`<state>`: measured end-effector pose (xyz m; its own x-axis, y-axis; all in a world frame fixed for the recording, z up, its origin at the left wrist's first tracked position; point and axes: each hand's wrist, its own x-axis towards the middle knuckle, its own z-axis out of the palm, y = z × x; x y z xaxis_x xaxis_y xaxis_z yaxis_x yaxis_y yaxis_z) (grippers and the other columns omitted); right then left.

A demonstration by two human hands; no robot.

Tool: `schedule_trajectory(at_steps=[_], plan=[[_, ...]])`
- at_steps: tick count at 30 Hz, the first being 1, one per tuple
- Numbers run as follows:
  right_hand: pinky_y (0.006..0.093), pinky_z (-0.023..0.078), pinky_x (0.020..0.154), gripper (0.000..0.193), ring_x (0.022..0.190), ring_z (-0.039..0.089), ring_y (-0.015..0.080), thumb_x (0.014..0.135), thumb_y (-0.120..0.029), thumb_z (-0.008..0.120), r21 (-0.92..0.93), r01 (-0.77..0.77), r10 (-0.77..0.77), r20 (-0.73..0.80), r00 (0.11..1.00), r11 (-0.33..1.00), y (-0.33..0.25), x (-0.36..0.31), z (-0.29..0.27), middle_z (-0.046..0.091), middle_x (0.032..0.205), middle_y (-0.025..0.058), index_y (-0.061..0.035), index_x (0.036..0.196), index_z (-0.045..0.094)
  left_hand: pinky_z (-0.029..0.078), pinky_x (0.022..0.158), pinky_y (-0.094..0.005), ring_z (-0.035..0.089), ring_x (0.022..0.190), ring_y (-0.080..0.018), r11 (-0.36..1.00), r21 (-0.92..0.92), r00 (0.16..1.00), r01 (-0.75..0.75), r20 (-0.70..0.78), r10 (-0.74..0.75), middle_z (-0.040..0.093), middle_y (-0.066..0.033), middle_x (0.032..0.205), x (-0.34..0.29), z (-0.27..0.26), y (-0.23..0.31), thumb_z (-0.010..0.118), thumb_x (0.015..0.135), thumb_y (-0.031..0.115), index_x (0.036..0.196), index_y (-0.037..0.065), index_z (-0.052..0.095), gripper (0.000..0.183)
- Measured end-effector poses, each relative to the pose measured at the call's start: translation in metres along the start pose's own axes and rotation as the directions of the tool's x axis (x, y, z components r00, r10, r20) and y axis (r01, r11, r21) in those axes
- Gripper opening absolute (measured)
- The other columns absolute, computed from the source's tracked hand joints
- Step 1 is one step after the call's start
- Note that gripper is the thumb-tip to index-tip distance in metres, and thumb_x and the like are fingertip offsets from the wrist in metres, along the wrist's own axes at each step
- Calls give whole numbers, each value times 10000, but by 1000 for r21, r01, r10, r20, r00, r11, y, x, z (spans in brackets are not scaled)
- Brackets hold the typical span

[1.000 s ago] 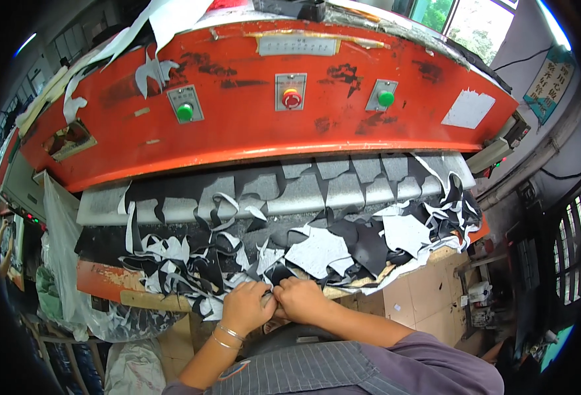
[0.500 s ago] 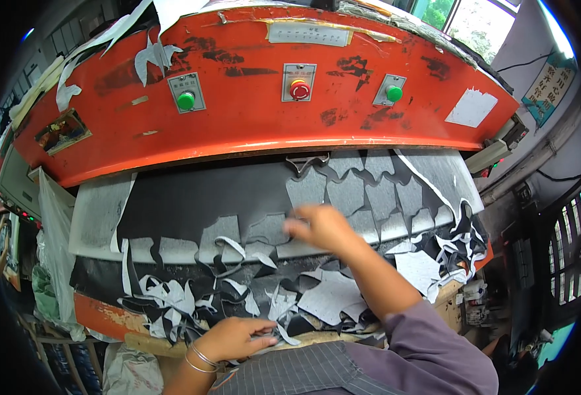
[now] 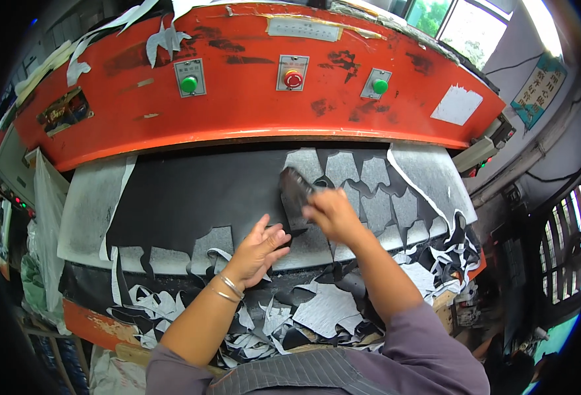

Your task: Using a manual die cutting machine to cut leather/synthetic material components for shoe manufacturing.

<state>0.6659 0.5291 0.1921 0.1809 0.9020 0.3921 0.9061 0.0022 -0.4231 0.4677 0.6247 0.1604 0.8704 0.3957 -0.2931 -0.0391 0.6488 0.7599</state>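
My right hand point(image 3: 333, 214) grips a dark metal cutting die point(image 3: 295, 187), tilted up and smeared by motion, over the black sheet material point(image 3: 198, 184). Just below the die is a dark, blurred patch; I cannot tell whether a cut piece hangs there. Palm turned partly up and fingers apart, my left hand point(image 3: 261, 250) is empty beside the die, near the sheet's front edge. Shaped gaps in the sheet, right of the die, show the pale grey cutting board point(image 3: 93, 210) underneath.
The red press beam point(image 3: 237, 108) spans the far side, with two green buttons point(image 3: 189, 84) and a red one point(image 3: 293, 79). Black and white offcuts point(image 3: 330, 309) are heaped along the front edge. Clear plastic sheeting point(image 3: 47, 224) hangs at the left.
The die, which lay at the sheet's far edge, is now lifted in my right hand. My left hand has moved up from the offcuts to beside it, fingers spreading.
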Motion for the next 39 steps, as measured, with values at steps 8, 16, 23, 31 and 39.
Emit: schedule_trajectory(at_steps=[8, 16, 23, 31, 39], plan=[[379, 285, 1058, 750, 1185, 508, 228, 830, -486, 672, 910, -346, 279, 279, 919, 229, -68, -147, -27, 525, 1307, 109, -8, 1354, 427, 402, 1040, -428, 432, 1257, -240, 992, 38, 965, -123, 238, 110, 342, -89, 1388, -28, 45, -35, 890, 607, 101, 1425, 120, 192, 1075], [384, 407, 991, 780, 1212, 483, 213, 837, -421, 697, 870, -422, 271, 483, 833, -254, -101, -162, -18, 472, 1343, 98, -40, 1412, 334, 516, 849, -316, 558, 1083, -195, 626, 358, 720, -693, 316, 618, 421, -122, 1361, -60, 58, -57, 862, 662, 112, 1228, 74, 457, 697], [336, 453, 864, 531, 983, 553, 206, 750, -289, 805, 630, -491, 249, 437, 865, 601, -74, -92, -17, 575, 1085, 115, -58, 1175, 586, 448, 511, -228, 568, 577, -63, 770, 547, 832, -327, -220, 509, 626, -35, 683, -110, 5, -46, 630, 890, 79, 856, 35, 532, 112], [390, 410, 940, 573, 1091, 461, 328, 592, -248, 841, 17, 265, -225, 579, 783, 964, -8, 54, 24, 558, 1049, 136, -218, 1137, 666, 512, 744, -319, 639, 813, -197, 417, 909, 959, 14, -130, 251, 669, -141, 1029, -116, -25, 27, 791, 739, 230, 1147, 6, 563, 519], [439, 328, 1043, 714, 1268, 381, 336, 627, -227, 829, -93, 217, -175, 337, 925, 972, 4, 55, 52, 465, 1344, 139, -224, 1289, 560, 383, 993, -412, 497, 1208, -333, 37, 998, 762, 44, -58, 644, 544, -227, 1263, -10, -56, 5, 809, 682, 304, 1332, 6, 448, 801]])
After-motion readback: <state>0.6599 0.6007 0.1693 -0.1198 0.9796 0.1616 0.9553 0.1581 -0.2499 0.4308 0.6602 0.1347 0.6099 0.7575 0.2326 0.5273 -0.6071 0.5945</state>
